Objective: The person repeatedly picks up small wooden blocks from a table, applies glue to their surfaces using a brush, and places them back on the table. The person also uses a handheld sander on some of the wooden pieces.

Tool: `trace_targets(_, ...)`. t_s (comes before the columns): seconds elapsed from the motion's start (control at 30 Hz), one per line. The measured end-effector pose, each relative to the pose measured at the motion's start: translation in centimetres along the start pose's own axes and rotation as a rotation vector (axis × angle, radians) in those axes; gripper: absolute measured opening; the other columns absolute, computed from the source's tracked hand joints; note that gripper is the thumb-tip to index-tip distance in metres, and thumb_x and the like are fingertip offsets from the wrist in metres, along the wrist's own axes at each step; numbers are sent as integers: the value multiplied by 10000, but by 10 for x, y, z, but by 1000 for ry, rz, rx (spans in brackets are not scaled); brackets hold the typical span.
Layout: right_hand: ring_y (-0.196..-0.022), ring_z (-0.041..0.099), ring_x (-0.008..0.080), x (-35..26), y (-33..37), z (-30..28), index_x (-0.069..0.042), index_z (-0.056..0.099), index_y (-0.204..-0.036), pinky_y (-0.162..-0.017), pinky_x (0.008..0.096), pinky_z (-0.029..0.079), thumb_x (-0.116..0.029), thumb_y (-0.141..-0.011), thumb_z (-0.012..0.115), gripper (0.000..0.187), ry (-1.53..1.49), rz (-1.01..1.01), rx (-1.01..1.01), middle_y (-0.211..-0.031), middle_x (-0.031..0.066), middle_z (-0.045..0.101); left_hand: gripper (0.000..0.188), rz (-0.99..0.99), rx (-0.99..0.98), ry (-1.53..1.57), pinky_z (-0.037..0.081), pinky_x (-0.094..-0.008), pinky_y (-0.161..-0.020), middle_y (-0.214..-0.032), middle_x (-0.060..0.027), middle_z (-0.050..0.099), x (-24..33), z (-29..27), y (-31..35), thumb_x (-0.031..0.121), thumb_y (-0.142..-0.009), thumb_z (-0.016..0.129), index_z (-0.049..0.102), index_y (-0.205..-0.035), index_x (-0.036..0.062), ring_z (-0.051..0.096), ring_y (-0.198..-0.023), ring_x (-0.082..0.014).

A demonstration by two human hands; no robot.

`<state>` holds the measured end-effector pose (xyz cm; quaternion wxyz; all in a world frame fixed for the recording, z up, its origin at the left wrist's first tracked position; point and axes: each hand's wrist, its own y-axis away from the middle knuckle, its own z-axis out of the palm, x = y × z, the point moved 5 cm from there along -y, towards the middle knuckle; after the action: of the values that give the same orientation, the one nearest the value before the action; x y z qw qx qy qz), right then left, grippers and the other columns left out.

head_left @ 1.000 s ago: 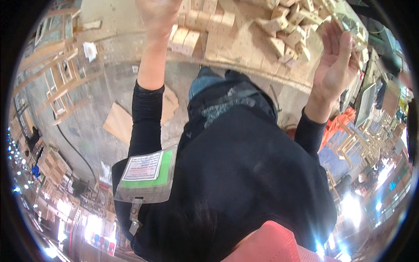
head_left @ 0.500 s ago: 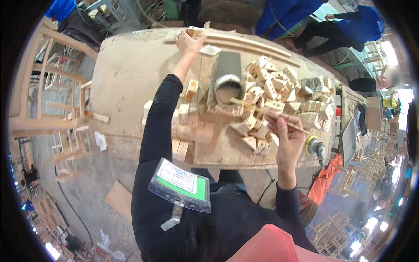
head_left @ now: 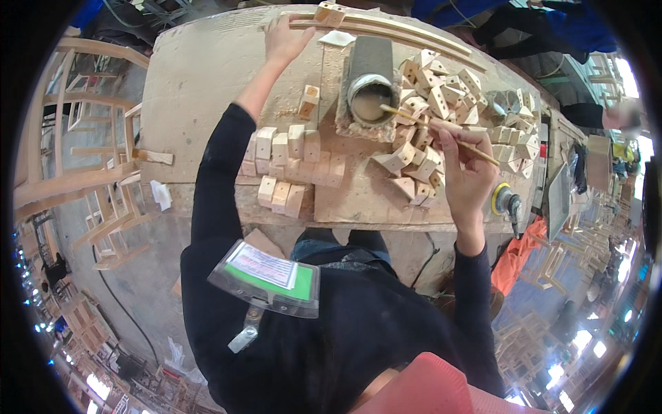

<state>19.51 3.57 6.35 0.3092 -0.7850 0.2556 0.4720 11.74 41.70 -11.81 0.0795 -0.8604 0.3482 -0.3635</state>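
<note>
Right hand (head_left: 472, 165), right of centre: fingers clamped on a thin stick (head_left: 408, 116), long axis slanting up-left, tip over the mouth of a round pot (head_left: 370, 79), upper centre; depth unclear. Left hand (head_left: 284, 43), upper left of centre: fingers apart; drilled block (head_left: 329, 14) just right, left hand nearer it. Block heap (head_left: 436, 100) right of pot.

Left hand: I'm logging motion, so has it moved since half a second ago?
Yes. Judged against the white scrap on the table, the left hand has shifted leftward, away from the drilled wooden block it was touching.
</note>
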Motion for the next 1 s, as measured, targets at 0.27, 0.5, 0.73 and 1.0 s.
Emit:
trace_targets(0.27, -856, 699, 195, -16, 2, 18, -19, 602, -964, -679, 278, 545, -44, -885, 621, 85, 432, -269, -154, -1000, 94, 701, 602, -221, -559, -46, 493, -397, -846, -1050, -216, 612, 21, -32, 126, 374, -715, 775, 523, -1067, -43, 610, -961, -322)
trace_targets(0.5, -939, 680, 188, -47, 11, 15, 32, 590, -966, -757, 277, 553, 24, -886, 588, 81, 321, -226, -153, -1043, 149, 685, 726, -264, -425, -188, 494, -424, -859, -1045, -253, 608, 38, -17, 153, 381, -658, 817, 485, -1110, -80, 610, -995, -354)
trace_targets(0.73, -922, 665, 143, -14, 19, 10, 50, 563, -947, -775, 246, 556, -9, -919, 568, 66, -10, 13, 22, -998, 128, 690, 563, -465, -351, 149, 504, -386, -826, -957, -173, 686, 2, -25, 97, 436, -678, 761, 640, -1016, 2, 656, -929, -307)
trace_targets(1.0, -925, 673, 216, -1, 20, 15, 13, 494, -1018, -761, 267, 568, -9, -938, 536, 93, -257, 205, 77, -1028, 171, 657, 459, -388, 179, -79, 404, -460, -925, -1045, -123, 644, -20, -23, -34, 372, -708, 724, 611, -1030, 66, 532, -1083, -309)
